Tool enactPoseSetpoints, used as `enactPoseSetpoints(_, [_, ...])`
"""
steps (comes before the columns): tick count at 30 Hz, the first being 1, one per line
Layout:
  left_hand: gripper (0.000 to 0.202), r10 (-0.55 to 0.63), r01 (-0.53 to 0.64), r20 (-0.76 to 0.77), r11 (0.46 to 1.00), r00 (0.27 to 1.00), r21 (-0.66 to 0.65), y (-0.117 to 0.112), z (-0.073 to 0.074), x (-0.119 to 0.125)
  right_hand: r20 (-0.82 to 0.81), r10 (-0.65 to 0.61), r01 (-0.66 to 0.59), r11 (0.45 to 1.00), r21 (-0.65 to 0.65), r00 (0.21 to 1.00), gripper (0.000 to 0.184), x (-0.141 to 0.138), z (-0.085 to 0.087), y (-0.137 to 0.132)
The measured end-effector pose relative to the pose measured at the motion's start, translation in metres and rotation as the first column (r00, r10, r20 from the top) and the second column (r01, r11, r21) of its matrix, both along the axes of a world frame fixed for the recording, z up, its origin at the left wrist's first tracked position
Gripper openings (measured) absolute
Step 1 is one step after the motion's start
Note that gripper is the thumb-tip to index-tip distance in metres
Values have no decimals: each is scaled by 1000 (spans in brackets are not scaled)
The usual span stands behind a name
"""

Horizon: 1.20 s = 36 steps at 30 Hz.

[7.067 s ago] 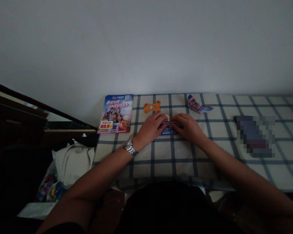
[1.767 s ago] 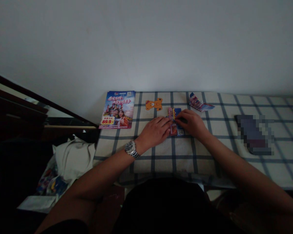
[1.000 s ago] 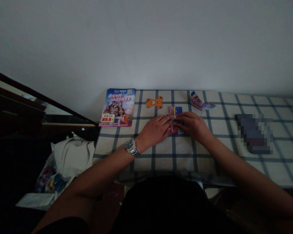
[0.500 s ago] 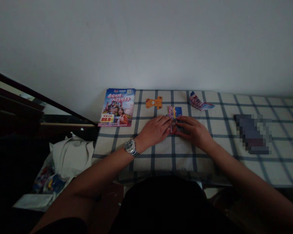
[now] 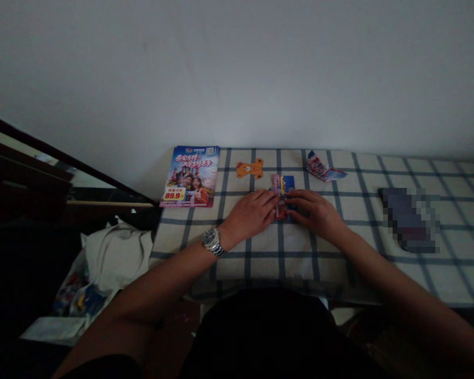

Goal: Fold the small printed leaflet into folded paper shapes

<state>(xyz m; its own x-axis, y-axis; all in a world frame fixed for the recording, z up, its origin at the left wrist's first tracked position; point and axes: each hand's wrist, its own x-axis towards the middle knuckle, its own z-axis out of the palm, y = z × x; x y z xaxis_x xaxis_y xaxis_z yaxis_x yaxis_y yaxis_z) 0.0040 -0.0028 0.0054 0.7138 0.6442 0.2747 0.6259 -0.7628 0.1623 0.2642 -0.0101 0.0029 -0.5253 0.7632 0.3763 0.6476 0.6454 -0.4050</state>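
A small folded flyer (image 5: 285, 183), printed in pink, blue and yellow, lies on the checked cloth (image 5: 229, 263) in front of me. My left hand (image 5: 253, 212) is closed on its left side, fingertips at the middle of the paper; a metal wristwatch (image 5: 212, 241) is on that wrist. From the right, my right hand (image 5: 316, 211) grips the other side, fingers bent onto the paper. Both hands cover much of the flyer. Behind it are an orange bear-shaped cutout (image 5: 249, 168) and, to the right, another folded flyer (image 5: 324, 169) standing partly up.
A stack of flyers (image 5: 191, 179) lies at the cloth's back left corner. A dark, pixelated flat object (image 5: 411, 221) is on the right. The wall (image 5: 260, 73) rises behind the table. Left and lower down, a white bag (image 5: 118, 252) sits beside packaged items.
Both hands stay at the folded flyer with almost the same grip; the right fingers have shifted very slightly. The whole view has moved a little.
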Motion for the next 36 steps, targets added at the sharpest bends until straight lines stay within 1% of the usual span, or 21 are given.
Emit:
enactPoseSetpoints(4, [40,8,-8,0,1000,1000,8,-1,-2,0,-13,-78,78,997,6,997,12,-7,3,9])
enactPoseSetpoints(7, [40,14,-14,17,1000,1000,10,-1,-4,-1,-5,-133,133,991,12,991,9,-11,3,16])
enactPoseSetpoints(12, [40,2,-2,33,1000,999,3,0,-6,-1,65,-173,168,983,67,983,6,-17,0,20])
enactPoseSetpoints(21, [40,7,-7,31,1000,1000,4,-1,-2,0,113,-206,199,978,66,972,9,-21,1,31])
enactPoseSetpoints(33, [39,-6,6,42,1000,999,-19,-1,-2,-2,109,-240,237,971,37,965,19,-31,6,65])
enactPoseSetpoints(36, [39,-2,3,44,1000,999,-18,-1,-2,-2,107,-263,260,965,35,959,17,-32,6,72])
